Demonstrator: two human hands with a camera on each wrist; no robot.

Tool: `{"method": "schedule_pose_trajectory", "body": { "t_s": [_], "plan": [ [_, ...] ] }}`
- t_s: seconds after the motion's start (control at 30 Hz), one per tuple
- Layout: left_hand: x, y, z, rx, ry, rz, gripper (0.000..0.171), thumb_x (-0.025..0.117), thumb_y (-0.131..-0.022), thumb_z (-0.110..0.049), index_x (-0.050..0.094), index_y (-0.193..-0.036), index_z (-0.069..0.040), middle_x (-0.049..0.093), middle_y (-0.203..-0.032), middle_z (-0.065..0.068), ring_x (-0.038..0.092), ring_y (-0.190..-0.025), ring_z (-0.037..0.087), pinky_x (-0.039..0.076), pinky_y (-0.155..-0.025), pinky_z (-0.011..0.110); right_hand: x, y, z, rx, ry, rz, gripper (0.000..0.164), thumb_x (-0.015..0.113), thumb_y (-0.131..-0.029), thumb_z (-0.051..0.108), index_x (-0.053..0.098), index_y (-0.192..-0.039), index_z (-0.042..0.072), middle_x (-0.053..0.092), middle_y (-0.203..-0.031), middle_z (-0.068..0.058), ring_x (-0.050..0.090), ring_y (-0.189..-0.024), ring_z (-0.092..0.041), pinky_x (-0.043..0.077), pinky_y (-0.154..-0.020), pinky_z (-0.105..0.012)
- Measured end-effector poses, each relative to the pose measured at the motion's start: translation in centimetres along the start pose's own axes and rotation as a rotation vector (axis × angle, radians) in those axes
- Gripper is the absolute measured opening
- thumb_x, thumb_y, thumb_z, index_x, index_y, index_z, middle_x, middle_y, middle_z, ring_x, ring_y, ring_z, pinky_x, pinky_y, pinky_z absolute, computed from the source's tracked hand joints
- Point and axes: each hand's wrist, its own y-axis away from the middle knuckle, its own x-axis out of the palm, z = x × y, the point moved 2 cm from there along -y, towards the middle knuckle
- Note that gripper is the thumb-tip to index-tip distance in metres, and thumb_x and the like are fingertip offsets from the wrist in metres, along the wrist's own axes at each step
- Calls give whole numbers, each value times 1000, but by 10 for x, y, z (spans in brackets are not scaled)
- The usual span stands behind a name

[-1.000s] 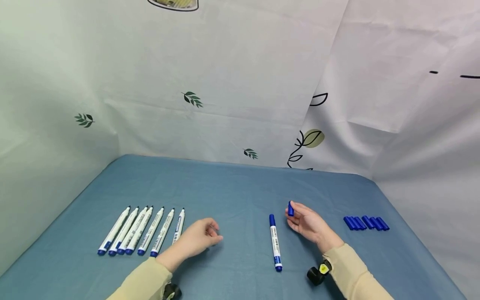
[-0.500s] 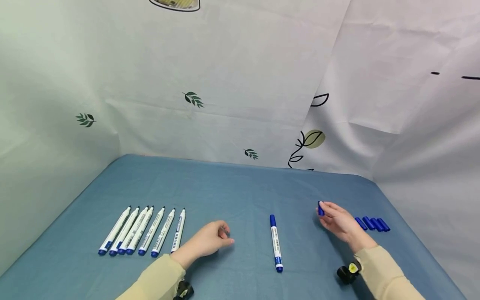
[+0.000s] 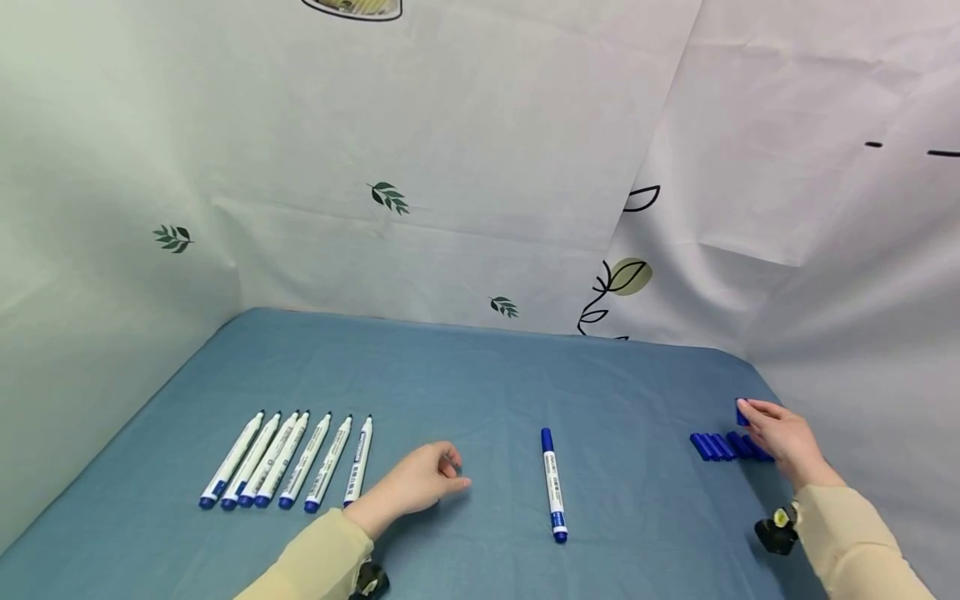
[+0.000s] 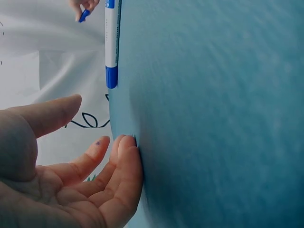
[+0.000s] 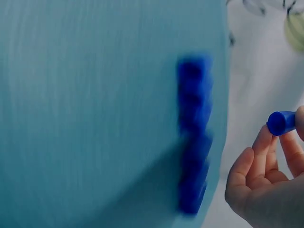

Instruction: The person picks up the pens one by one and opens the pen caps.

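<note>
My right hand (image 3: 783, 437) pinches a blue marker cap (image 5: 281, 123) between thumb and fingertips, raised above the row of blue caps (image 3: 711, 447) at the table's right side. In the right wrist view the cap's hollow end faces the camera and the row is blurred. My left hand (image 3: 423, 479) holds nothing; its fingers are loosely bent, with the thumb apart from them in the left wrist view. Between the hands lies a capped whiteboard marker (image 3: 553, 487), white with blue ends. The left hand is nearest to it and to the rightmost uncapped marker (image 3: 360, 458).
Several uncapped white markers (image 3: 297, 467) lie side by side at the left, dark tips pointing away. All rests on a blue cloth-covered table (image 3: 480, 375). A pale printed curtain (image 3: 450, 150) hangs behind and at both sides.
My right hand has carried the pinched cap rightward from beside the capped marker to over the cap row. The left hand has shifted slightly right, then stayed. The markers have not moved.
</note>
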Motion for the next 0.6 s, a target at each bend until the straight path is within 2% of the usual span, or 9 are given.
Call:
{"method": "schedule_pose_trajectory", "body": {
  "t_s": [0.07, 0.1, 0.2, 0.3, 0.47, 0.6],
  "plan": [
    [-1, 0, 0, 0, 0, -1, 22, 72, -84, -18, 59, -94, -3, 54, -76, 2, 48, -61, 15, 40, -54, 29, -10, 0, -6, 3, 107, -54, 82, 40, -95, 52, 21, -145, -9, 26, -146, -34, 42, -126, -42, 42, -100, -46],
    [-1, 0, 0, 0, 0, -2, 22, 72, -84, -18, 59, -94, -3, 54, -76, 3, 48, -62, 15, 40, -54, 29, -14, 0, -9, 3, 130, -81, 80, 39, -96, 51, 22, -144, -10, 21, -147, -36, 32, -130, -48, 38, -101, -53],
    [-2, 0, -1, -8, 4, -3, 22, 72, -84, -18, 59, -95, -3, 54, -77, 3, 49, -62, 15, 40, -54, 29, -24, -2, -20, -6, 230, -174, 72, 40, -97, 47, 34, -138, -12, 27, -142, -38, 35, -124, -52, 38, -95, -58],
    [-2, 0, -1, -14, 8, -3, 22, 71, -84, -17, 59, -95, -3, 54, -77, 3, 49, -62, 15, 40, -54, 29, -32, -3, -28, -15, 316, -220, 65, 41, -99, 42, 40, -132, -13, 31, -137, -39, 37, -118, -53, 38, -90, -60],
    [-2, 0, 0, -22, 12, -6, 21, 71, -85, -18, 59, -94, -4, 54, -78, 3, 48, -63, 15, 39, -55, 29, -40, -4, -33, -16, 395, -211, 64, 42, -99, 42, 42, -128, -14, 32, -133, -41, 40, -113, -53, 40, -85, -58],
    [-2, 0, 2, -31, 22, -6, 21, 71, -85, -18, 59, -94, -4, 54, -78, 3, 48, -64, 16, 39, -55, 29, -43, -5, -32, -47, 467, -200, 59, 45, -99, 37, 45, -123, -16, 41, -125, -41, 44, -106, -53, 43, -80, -55]
  ]
}}
